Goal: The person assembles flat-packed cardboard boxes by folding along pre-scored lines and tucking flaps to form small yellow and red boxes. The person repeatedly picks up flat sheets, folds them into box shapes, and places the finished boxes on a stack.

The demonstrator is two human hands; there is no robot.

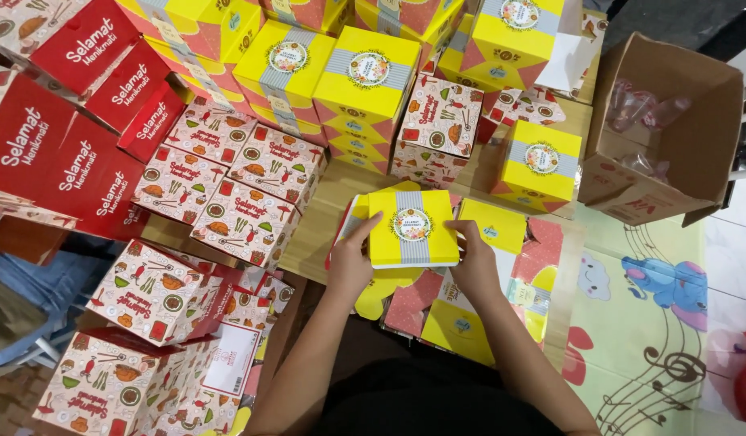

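Yellow gift box [411,228] with a grey striped band and a round floral sticker on its lid sat flat on the wooden bench [320,230], in front of the person, on top of loose flattened cartons [470,315]. Left hand [350,260] pressed against its left edge, fingers [371,224] curled onto the lid's side; right hand [475,260] gripped the right edge, thumb and fingers closed over the rim. Both hands held the box between them.

It looked like thin printed card: light, probably hollow or lightly filled, stiff at the folded corners but easily dented on the broad lid. Its glossy surface might slip, so opposite side edges near the corners seemed the safest hold.

Stacked yellow boxes [365,89], patterned cartons [248,190] and red cartons [58,153] crowded behind and left; an open brown cardboard box [671,137] stood right.
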